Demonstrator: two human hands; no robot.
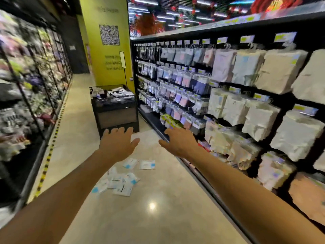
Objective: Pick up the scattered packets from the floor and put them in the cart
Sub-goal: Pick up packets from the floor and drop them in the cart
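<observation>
Polished beige floor point(158, 217) runs down a shop aisle, and on my side of the cart point(114, 110) the packets point(119, 182) lie in a loose heap, with two more just past it, toward the cart. I judge the task barely begun: every packet I can make out is on the floor, and though the cart's top holds some goods, blur stops me telling whether any are these packets. I have my left hand point(117, 145) and right hand point(179, 143) stretched forward, fingers spread and relaxed, gripping nothing. From my view they sit between the heap and the cart, well clear of the packets. Right of the cart stands a rack of hanging goods point(228, 85); behind it, a yellow pillar point(109, 59).
</observation>
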